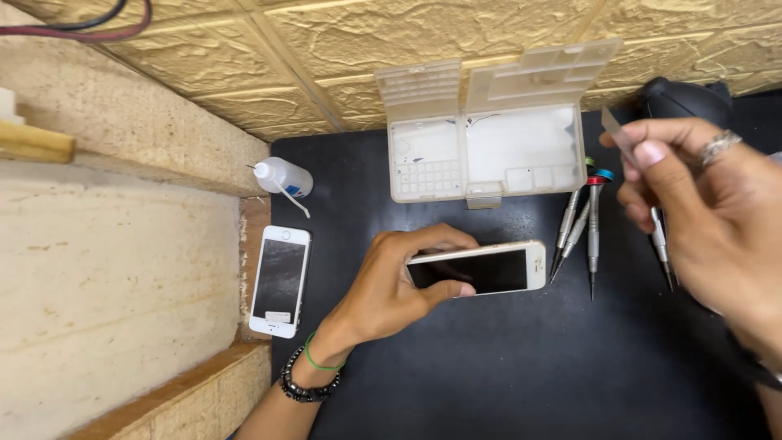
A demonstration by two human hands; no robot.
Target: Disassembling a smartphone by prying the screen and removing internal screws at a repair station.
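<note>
Head view: left hand [391, 285] grip pinches white phone [481, 267]; right hand [709, 204] pinches thin blade [615, 130].

At three o'clock the right hand [717, 212] is blurred and cut by the frame edge, hiding part of the black blower [680, 98] and one screwdriver [660, 240].

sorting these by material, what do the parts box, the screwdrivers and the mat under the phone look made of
Parts box: translucent, milky plastic; the mat shows faintly through it.
Screwdrivers: seemingly bare metal shafts with a grey sheen, coloured caps possibly plastic.
Mat: matte black, glare-free, probably rubber or silicone.
</note>
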